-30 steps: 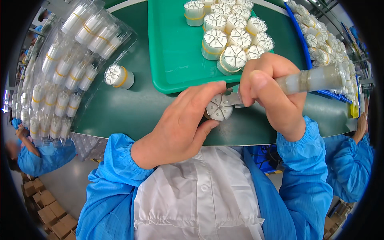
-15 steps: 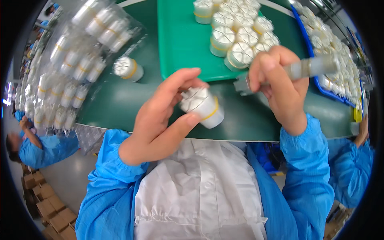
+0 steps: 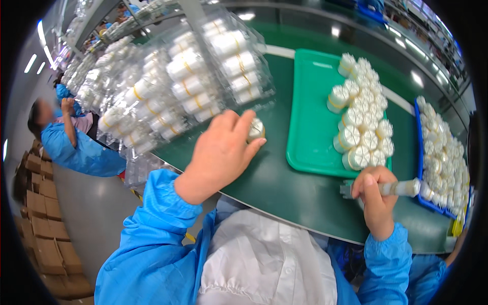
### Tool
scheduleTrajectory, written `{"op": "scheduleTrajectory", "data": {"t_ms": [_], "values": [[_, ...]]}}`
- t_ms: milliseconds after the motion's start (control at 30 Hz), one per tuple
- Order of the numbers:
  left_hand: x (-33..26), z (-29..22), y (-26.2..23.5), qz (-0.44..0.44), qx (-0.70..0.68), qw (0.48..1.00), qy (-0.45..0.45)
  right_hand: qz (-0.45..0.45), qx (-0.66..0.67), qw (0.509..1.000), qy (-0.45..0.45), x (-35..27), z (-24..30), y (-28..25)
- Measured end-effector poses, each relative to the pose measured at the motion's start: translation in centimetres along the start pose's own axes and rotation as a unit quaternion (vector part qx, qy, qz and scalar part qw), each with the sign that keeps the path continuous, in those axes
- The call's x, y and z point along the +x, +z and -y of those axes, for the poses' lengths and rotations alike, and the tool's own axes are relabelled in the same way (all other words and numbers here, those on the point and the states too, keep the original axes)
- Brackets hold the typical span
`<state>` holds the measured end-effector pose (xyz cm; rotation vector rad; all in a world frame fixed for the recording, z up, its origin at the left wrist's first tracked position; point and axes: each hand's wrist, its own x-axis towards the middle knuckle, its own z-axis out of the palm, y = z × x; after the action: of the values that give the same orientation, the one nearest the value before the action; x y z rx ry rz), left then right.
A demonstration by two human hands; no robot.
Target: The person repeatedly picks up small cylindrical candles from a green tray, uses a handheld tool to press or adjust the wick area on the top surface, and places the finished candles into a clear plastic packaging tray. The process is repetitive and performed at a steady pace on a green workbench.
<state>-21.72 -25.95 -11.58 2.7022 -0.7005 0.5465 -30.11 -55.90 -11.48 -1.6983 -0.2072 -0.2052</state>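
Observation:
My left hand (image 3: 216, 155) reaches over the table, thumb and fingers curled around a short white cylindrical bundle (image 3: 257, 129). The hand hides part of this bundle. My right hand (image 3: 377, 195) grips a slim translucent rod (image 3: 404, 188) just off the near edge of the green tray. A grey notched end of the rod sticks out past the fingers on the left. Upright white bundles (image 3: 363, 117) with yellow bands and segmented tops stand crowded on the right part of the green tray (image 3: 312, 117).
Clear bags (image 3: 190, 76) of banded white bundles are piled at the left. On the right, a blue tray (image 3: 421, 152) holds many white pieces. Another person in blue (image 3: 76, 142) is at the far left. Brown cartons (image 3: 46, 213) line the floor there.
The view has swung left and up. My left hand has moved left, away from my body, to a bundle beside the bags; earlier it held one before my chest. The right hand still grips the rod.

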Motion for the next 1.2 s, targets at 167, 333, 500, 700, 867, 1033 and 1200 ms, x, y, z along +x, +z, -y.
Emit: {"op": "scheduleTrajectory", "data": {"t_ms": [167,333,500,700,867,1033,1200], "values": [[1.0,1.0,-2.7,0.005,-0.037,0.999,0.033,0.004,-0.011,1.000,0.007,-0.2,0.0,-0.2],[6.2,4.0,-10.0,-0.086,-0.002,0.996,-0.010,0.023,-0.026,0.998,-0.052,-0.1,-1.2,-0.1],[18.2,10.8,-12.7,-0.045,0.256,0.965,0.012,0.050,-0.044,0.996,-0.063,0.1,-0.7,-0.2],[23.8,9.2,-7.6,0.167,0.365,0.915,0.021,0.045,-0.067,0.995,-0.056,0.0,-0.3,-0.7],[25.4,9.3,-8.1,0.120,0.294,0.948,0.010,0.053,-0.097,0.989,-0.103,-0.4,0.0,-0.5],[20.3,7.3,-9.1,-0.040,0.083,0.991,0.095,0.037,-0.121,0.984,-0.128,-0.2,0.3,-0.6],[7.9,-4.9,-4.7,0.038,-0.128,0.974,0.185,0.027,-0.105,0.986,-0.129,0.0,-0.3,-0.1]]}}
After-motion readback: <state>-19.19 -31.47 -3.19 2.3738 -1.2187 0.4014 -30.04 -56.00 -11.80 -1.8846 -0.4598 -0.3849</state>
